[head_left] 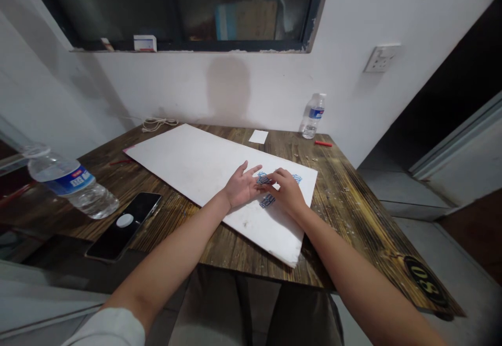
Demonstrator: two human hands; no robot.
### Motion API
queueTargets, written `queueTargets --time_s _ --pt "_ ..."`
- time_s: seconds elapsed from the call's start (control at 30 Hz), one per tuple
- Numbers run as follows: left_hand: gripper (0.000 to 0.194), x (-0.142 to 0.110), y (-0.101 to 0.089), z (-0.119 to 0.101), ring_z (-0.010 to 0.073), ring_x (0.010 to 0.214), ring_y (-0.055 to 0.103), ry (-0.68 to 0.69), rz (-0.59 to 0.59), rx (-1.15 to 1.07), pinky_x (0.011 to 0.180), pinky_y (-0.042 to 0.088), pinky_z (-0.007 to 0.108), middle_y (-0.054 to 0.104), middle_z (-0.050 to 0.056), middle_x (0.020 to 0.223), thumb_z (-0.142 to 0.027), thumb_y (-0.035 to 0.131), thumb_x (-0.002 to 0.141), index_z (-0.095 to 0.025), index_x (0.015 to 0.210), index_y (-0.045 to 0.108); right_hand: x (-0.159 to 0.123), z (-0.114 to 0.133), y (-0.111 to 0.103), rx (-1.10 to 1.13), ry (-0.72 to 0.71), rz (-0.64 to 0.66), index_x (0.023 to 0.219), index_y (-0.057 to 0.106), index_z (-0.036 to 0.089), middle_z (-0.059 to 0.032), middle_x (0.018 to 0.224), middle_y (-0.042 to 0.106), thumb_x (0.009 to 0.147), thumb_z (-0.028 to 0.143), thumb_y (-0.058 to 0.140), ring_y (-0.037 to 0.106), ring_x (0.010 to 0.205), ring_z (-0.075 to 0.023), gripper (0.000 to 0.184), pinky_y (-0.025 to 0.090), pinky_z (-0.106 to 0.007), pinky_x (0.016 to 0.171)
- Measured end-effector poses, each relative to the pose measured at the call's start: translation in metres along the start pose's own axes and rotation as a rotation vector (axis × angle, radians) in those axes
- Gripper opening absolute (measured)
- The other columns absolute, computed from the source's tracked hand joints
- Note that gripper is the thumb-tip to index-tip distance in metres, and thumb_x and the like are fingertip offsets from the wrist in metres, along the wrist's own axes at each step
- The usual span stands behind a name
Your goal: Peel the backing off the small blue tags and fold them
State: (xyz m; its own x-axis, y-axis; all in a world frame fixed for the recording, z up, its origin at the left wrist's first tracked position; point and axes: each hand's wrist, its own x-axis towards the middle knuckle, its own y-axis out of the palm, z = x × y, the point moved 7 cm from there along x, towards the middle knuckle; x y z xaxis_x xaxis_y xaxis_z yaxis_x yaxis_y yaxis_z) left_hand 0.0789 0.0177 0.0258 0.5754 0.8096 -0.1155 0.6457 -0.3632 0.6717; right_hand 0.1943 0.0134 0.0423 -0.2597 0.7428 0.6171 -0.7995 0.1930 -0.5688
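My left hand [242, 186] lies palm up over a white board [184, 163], with its fingers stretched out and apart. From the right, my right hand [289, 192] reaches in with thumb and fingers pinched at a small blue-lined piece [263, 179] above the left fingertips. What kind of piece it is cannot be made out. Below the hands, a patch of blue line pattern [268, 200] shows on the board. Another blue-lined shape [297, 179] is partly hidden behind my right hand.
The board rests on a dark wooden table [345, 220]. Left of it are a water bottle [74, 181] and a phone [123, 228] with a white disc on it. Toward the back stand a second bottle [314, 117], a white paper [259, 136], a red stick [323, 143] and a cable [159, 122].
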Motion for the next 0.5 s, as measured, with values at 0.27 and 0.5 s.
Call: queueTargets --time_s 0.27,0.5 --pt "0.071 -0.006 0.011 -0.017 0.0286 0.110 0.059 0.153 0.009 -0.043 0.092 0.043 0.045 0.057 0.017 0.128 -0.071 0.035 0.082 -0.022 0.133 0.044 0.002 -0.011 -0.012 0.116 0.174 -0.121 0.071 0.063 0.021 -0.0031 0.073 0.060 0.081 0.033 0.060 0.051 0.067 -0.0174 0.015 0.040 -0.031 0.064" --pt "0.073 -0.006 0.012 -0.020 0.0280 0.117 0.055 0.180 -0.020 0.000 0.093 0.044 0.043 0.055 0.013 0.133 -0.076 0.036 0.079 -0.024 0.128 0.052 0.000 -0.024 -0.009 0.272 0.378 -0.137 0.065 0.061 0.020 0.0010 0.058 0.057 0.076 0.042 0.062 0.047 0.058 -0.0149 0.025 0.035 -0.028 0.057"
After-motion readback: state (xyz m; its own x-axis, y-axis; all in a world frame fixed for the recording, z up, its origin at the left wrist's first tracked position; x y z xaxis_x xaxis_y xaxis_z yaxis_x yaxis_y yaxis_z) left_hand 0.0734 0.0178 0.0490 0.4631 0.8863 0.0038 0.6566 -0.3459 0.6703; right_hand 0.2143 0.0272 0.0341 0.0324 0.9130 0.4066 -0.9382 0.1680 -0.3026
